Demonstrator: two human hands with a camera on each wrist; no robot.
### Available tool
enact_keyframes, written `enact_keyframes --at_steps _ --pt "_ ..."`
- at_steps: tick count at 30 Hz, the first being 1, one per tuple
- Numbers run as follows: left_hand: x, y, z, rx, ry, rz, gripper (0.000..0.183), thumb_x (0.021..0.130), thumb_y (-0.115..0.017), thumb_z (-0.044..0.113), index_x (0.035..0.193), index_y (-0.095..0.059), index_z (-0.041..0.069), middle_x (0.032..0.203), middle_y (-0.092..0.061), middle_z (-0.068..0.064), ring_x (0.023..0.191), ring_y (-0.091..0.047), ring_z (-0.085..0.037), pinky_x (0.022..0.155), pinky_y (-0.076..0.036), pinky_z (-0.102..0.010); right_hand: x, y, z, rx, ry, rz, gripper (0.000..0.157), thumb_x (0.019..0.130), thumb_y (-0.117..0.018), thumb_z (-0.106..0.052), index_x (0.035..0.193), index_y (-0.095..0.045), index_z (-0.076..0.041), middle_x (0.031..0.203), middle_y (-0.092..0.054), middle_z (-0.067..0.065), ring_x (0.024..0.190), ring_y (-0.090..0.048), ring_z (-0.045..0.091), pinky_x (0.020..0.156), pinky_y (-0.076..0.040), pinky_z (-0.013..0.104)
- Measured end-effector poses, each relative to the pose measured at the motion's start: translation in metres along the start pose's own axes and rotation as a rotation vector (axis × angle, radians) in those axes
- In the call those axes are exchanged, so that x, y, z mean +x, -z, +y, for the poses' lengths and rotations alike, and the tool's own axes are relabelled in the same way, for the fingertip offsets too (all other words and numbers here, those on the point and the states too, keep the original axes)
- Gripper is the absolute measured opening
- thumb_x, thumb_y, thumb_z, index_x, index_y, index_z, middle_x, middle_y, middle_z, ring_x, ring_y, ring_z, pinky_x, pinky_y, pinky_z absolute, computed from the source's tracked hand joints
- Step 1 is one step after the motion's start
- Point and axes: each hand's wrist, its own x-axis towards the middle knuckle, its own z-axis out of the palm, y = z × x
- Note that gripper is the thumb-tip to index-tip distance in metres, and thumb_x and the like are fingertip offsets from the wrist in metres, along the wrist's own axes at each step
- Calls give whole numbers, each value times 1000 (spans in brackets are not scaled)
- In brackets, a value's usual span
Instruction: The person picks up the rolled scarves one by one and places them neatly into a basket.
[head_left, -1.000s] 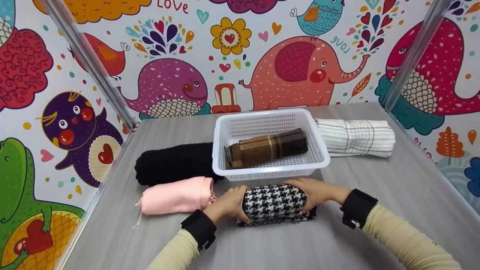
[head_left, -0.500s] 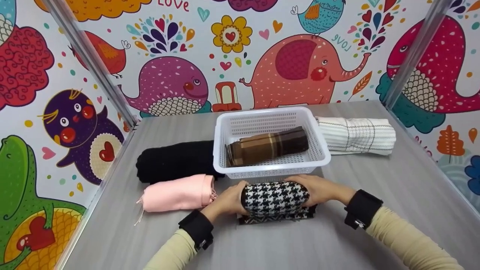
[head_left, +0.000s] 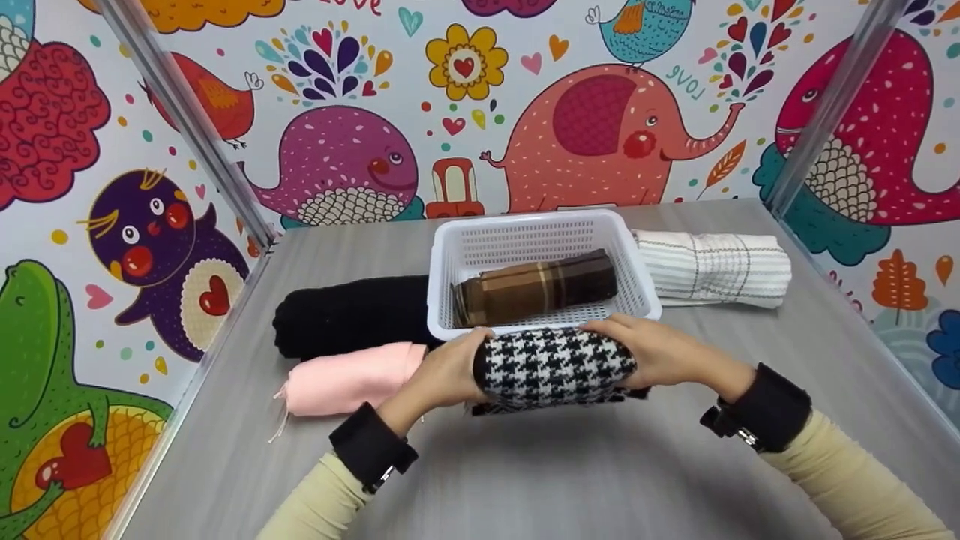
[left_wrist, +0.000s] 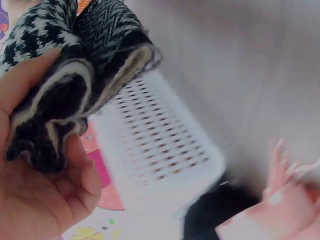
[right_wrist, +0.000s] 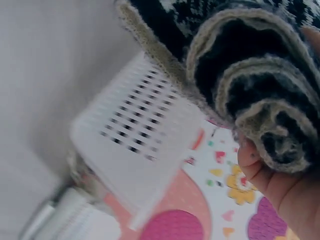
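Observation:
A rolled black-and-white houndstooth scarf [head_left: 559,367] is held level above the table by both hands, in front of a white basket. My left hand [head_left: 452,369] grips its left end, thumb and fingers curled round the roll in the left wrist view. At the right end, my right hand [head_left: 664,352] grips it too, and the right wrist view shows the spiral of its rolled end [right_wrist: 275,130]. The white perforated basket [head_left: 645,304] stands just behind, its front wall largely hidden by the scarf. Inside it lies a brown plaid rolled scarf [head_left: 536,289].
Left of the basket is a black rolled cloth [head_left: 349,319], with a pink fringed rolled scarf [head_left: 352,381] in front of it. On the right lies a white checked rolled cloth [head_left: 712,270]. Printed wall panels [head_left: 465,135] with metal posts enclose the grey table [head_left: 525,480].
Both hands have lifted the houndstooth scarf off the table and carried it toward the basket. Its front edge now overlaps the basket's near wall in the head view.

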Motion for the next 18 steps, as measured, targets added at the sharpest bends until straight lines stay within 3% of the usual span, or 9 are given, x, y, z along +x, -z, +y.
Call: enact_keyframes --at_steps 10,18 --pt "12 48 32 94 -8 94 73 56 -83 28 119 -48 15 109 -58 -7 99 -56 -24 84 -46 -41 12 54 -12 -88 -51 45 84 61 -83 -27 134 -42 -17 114 -55 10 99 -56 25 81 -48 44" --pt "39 80 36 135 -17 123 77 57 -83 32 123 -48 12 116 -57 -7 105 -54 -23 90 -44 -40 34 85 -2 -143 -58 104 83 59 -82 -20 133 -44 -14 115 -54 11 100 -55 27 81 -47 46"
